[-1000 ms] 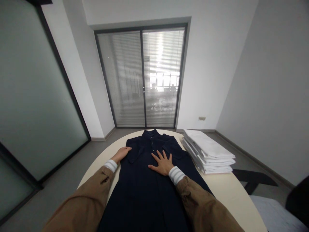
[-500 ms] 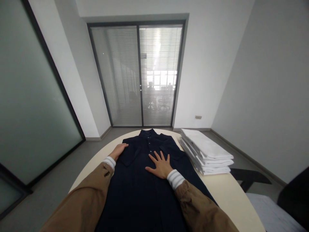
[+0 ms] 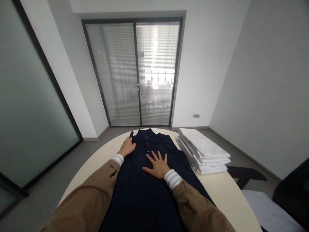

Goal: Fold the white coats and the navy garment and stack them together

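Note:
A dark navy buttoned shirt (image 3: 142,196) lies flat, collar away from me, on a round cream table (image 3: 224,190). My right hand (image 3: 157,166) rests flat on the shirt's chest with fingers spread, open. My left hand (image 3: 127,148) is at the shirt's left shoulder edge, fingers closed on the fabric, which is folded in toward the middle there. Both arms wear brown sleeves with white striped cuffs.
A stack of folded white garments (image 3: 204,151) sits on the table's right side, close to the shirt. A dark chair (image 3: 243,175) stands beyond the table's right edge. Sliding glass doors with blinds (image 3: 135,74) face me; a frosted glass wall (image 3: 26,96) stands at left.
My left hand has moved farther up and inward along the shirt's left shoulder, drawing that edge over. My right hand has stayed flat on the chest.

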Motion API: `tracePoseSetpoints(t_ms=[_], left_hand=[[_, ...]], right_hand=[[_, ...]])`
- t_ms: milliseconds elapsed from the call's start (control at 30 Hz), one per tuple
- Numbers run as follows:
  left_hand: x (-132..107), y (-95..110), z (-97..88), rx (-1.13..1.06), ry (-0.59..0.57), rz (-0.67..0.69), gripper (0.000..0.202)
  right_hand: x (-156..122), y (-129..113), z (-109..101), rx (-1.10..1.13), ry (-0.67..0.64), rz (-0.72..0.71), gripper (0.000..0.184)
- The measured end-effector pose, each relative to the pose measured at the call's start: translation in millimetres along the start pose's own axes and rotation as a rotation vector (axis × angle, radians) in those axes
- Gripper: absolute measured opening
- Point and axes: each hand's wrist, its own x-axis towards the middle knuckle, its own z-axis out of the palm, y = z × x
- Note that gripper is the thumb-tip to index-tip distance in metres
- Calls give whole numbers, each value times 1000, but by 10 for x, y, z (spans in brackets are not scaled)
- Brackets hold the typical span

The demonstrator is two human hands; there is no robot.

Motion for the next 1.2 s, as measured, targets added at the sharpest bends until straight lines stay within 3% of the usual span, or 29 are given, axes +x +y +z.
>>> tracePoseSetpoints(t_ms=[233, 467, 667, 800, 867, 1033, 1100, 1200], left_hand=[[72, 147, 202, -13, -170, 30, 72], [-88, 222, 324, -55, -297, 37, 81], [-300, 277, 71, -46, -304, 34, 76], [-579, 327, -198, 53, -314, -30, 58], [-750, 368, -337, 111, -387, -80, 44], [-1106, 526, -595, 214, -776, -197, 28], [-1184, 603, -624, 182, -806, -193, 26], [-1253, 718, -574, 1, -712, -151, 26]], right_hand=[[-4, 21, 3, 9, 16, -10, 90], [8, 33, 23, 16, 22, -11, 90], [-1, 19, -10, 28, -6, 4, 89], [-8, 21, -6, 29, -5, 2, 90], [-11, 24, 2, 21, -2, -2, 90], [-12, 36, 30, 27, 15, -16, 88], [-9, 41, 46, 30, 29, -17, 88], [-4, 46, 71, 31, 45, -18, 87]])
